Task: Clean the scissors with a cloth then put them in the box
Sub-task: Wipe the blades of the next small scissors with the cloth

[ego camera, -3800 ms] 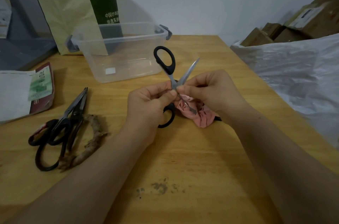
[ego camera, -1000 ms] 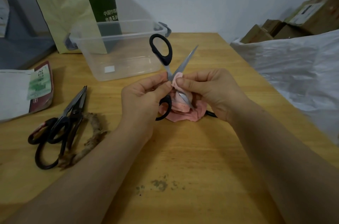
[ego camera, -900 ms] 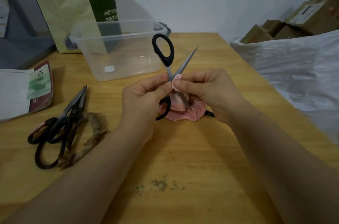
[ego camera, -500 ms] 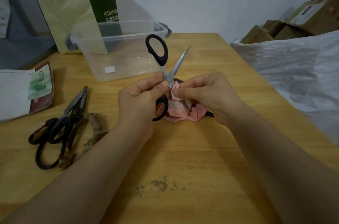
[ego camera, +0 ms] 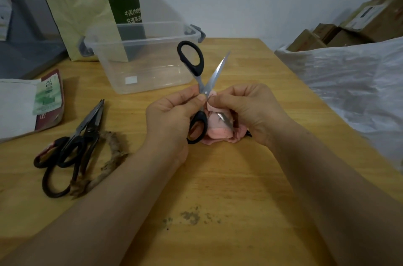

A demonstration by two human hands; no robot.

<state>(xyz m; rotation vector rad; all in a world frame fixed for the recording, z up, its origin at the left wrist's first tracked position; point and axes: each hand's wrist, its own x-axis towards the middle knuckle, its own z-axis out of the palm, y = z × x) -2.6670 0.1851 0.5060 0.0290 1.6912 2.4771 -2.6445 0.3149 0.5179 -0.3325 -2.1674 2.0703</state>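
Black-handled scissors [ego camera: 201, 74] stand spread open above the wooden table, one blade pointing up and away, the other angled down. My left hand [ego camera: 170, 115] pinches them at the pivot, beside the lower handle loop. A pink cloth [ego camera: 218, 129] is bunched under the lower blade; my right hand [ego camera: 246, 108] pinches it against that blade close to the pivot. Behind the hands stands a clear plastic box [ego camera: 139, 56] with grey latches, holding nothing.
Two more pairs of dark scissors [ego camera: 72, 148] lie at the left on a frayed rope piece [ego camera: 109, 156]. A packet [ego camera: 28, 104] sits at the far left, a green-and-yellow bag [ego camera: 91, 4] behind the box, a white plastic sack [ego camera: 353, 91] at the right. Grey stains [ego camera: 192, 216] mark the near tabletop.
My right hand has kept rubbing the cloth along the lower blade near the pivot. The scissors shifted slightly left then back, staying spread open in my left hand.
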